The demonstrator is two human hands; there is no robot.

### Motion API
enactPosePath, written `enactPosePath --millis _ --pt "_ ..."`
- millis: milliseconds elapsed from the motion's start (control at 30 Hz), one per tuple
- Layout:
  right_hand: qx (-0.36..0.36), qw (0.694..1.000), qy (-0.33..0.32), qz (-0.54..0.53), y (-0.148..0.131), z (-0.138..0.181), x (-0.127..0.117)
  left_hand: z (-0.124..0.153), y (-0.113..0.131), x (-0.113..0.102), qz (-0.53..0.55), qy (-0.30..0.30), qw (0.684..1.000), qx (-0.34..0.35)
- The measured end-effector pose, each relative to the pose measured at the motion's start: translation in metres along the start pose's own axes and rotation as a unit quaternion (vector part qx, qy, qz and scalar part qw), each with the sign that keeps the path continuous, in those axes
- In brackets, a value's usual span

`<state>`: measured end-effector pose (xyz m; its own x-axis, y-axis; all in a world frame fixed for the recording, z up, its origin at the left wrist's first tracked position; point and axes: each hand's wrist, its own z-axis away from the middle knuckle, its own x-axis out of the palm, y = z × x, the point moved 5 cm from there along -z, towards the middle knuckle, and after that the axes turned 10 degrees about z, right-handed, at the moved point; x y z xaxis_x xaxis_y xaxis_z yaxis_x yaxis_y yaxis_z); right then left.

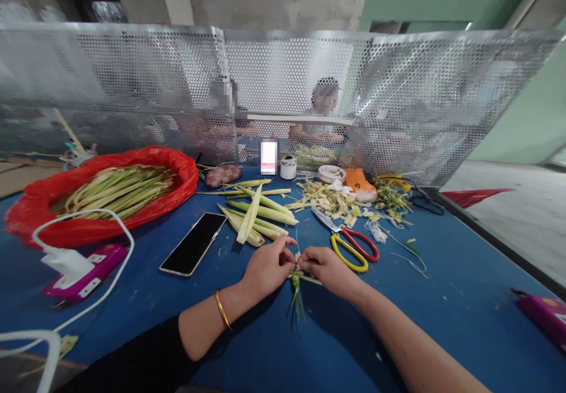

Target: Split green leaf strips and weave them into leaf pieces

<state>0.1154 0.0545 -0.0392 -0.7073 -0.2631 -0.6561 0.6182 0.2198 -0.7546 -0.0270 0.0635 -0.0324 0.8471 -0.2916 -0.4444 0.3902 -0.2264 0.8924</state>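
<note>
A small figure woven from green leaf strips (296, 284), with a fringe of thin strands hanging below, is held between both hands near the middle of the table. My left hand (269, 266) pinches its upper part between thumb and fingers, and a gold bangle circles that wrist. From the other side, my right hand (325, 266) pinches the same piece with its fingertips curled. A thin pale thread rises from the top of it. Scissors (349, 244) with one red and one yellow handle lie just beyond my right hand. Pale green husk leaves (259, 216) are spread beyond my left hand.
Left of the hands lie a black-screened phone (194, 244), a purple power strip (86, 272) with a white cable, and a red bag (35, 210) of leaf strips. Leaf scraps (325, 198) and a tape roll (331, 174) lie at the back before a perforated metal screen (283, 56). People sit behind it.
</note>
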Motion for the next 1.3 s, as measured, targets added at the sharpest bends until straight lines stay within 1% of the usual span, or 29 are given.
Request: enactPosePath --millis 100,167,233,367,467,600,733,833,933,1033,1100,1200,1300 --pt "0.025 0.999 -0.005 -0.035 0.004 -0.001 0.004 0.002 0.005 -0.003 -0.045 0.024 0.999 0.008" --pt "0.038 0.998 0.001 -0.052 0.006 -0.002 0.005 0.005 0.011 -0.006 -0.085 0.047 0.995 0.026" --pt "0.048 0.997 0.008 -0.064 0.006 -0.002 0.005 0.010 0.016 -0.007 -0.106 0.057 0.992 0.036" --pt "0.064 0.995 0.016 -0.080 0.006 -0.002 0.004 0.015 0.021 -0.006 -0.103 0.050 0.993 0.020" --pt "0.071 0.993 0.017 -0.091 0.006 -0.002 0.003 0.014 0.020 -0.005 -0.122 0.058 0.991 0.002" --pt "0.075 0.992 0.020 -0.098 0.005 -0.001 0.002 0.009 0.019 -0.002 -0.150 0.059 0.987 0.010" --pt "0.082 0.991 0.030 -0.104 0.006 -0.001 0.002 0.008 0.012 -0.003 -0.105 0.038 0.994 -0.006" --pt "0.088 0.989 0.034 -0.110 0.006 -0.001 0.002 0.008 0.007 -0.008 -0.042 0.005 0.998 -0.041" --pt "0.088 0.989 0.032 -0.110 0.005 -0.001 0.002 0.009 0.005 -0.013 0.030 -0.024 0.996 -0.079" --pt "0.086 0.990 0.033 -0.107 0.004 -0.001 0.001 0.008 0.008 -0.017 0.057 -0.004 0.996 -0.075" --pt "0.083 0.990 0.034 -0.104 0.003 -0.001 0.000 0.008 0.009 -0.014 0.021 0.012 0.998 -0.066" --pt "0.077 0.991 0.036 -0.100 0.002 0.000 -0.001 0.008 0.010 -0.006 -0.063 0.010 0.997 -0.046" --pt "0.075 0.992 0.035 -0.094 0.003 0.001 -0.001 0.009 0.011 -0.003 -0.077 0.009 0.997 -0.023"
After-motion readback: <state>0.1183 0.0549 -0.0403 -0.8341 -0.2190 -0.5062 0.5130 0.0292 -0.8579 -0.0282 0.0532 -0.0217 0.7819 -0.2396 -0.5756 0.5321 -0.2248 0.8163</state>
